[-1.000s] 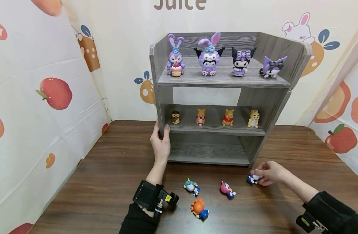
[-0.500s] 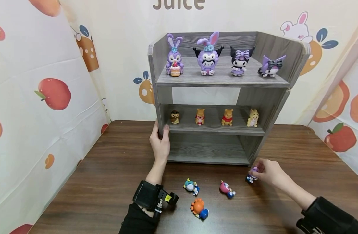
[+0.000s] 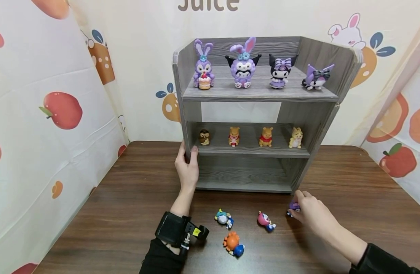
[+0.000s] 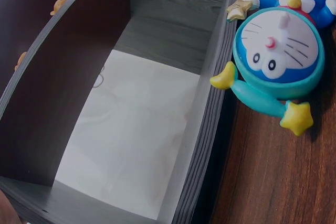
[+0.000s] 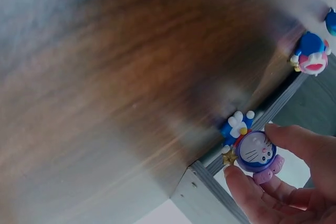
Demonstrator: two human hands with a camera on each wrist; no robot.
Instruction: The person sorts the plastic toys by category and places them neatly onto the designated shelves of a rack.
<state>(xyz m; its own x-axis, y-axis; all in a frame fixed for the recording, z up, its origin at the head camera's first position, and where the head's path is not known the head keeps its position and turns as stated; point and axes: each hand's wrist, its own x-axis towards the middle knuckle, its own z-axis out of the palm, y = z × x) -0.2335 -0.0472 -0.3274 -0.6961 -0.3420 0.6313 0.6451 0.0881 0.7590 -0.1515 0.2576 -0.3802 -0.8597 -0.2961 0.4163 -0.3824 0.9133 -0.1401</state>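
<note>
My left hand (image 3: 187, 169) holds the left side panel of a grey wooden shelf unit (image 3: 251, 152), thumb in front. In the head view, my right hand (image 3: 314, 213) pinches a small purple-hooded Doraemon figurine (image 3: 293, 206) near the shelf's lower right corner. Up close in the right wrist view, thumb and fingers hold this Doraemon figurine (image 5: 255, 150) by its hooded head. Its white face, gold star and blue body show. On the table lie a teal-hooded figurine (image 3: 223, 218), a pink-hooded one (image 3: 265, 220) and an orange-maned one (image 3: 232, 241).
Purple and black figurines (image 3: 243, 70) stand along the top shelf. Small bear, owl and yellow animal figurines (image 3: 265, 137) line the middle shelf. The bottom shelf (image 3: 242, 175) bears nothing visible. A fruit-print backdrop (image 3: 144, 57) stands behind the brown table (image 3: 127, 213).
My right hand has shifted slightly left and turned, so its back now hides more of the purple-hooded figurine. My left hand stays on the shelf panel.
</note>
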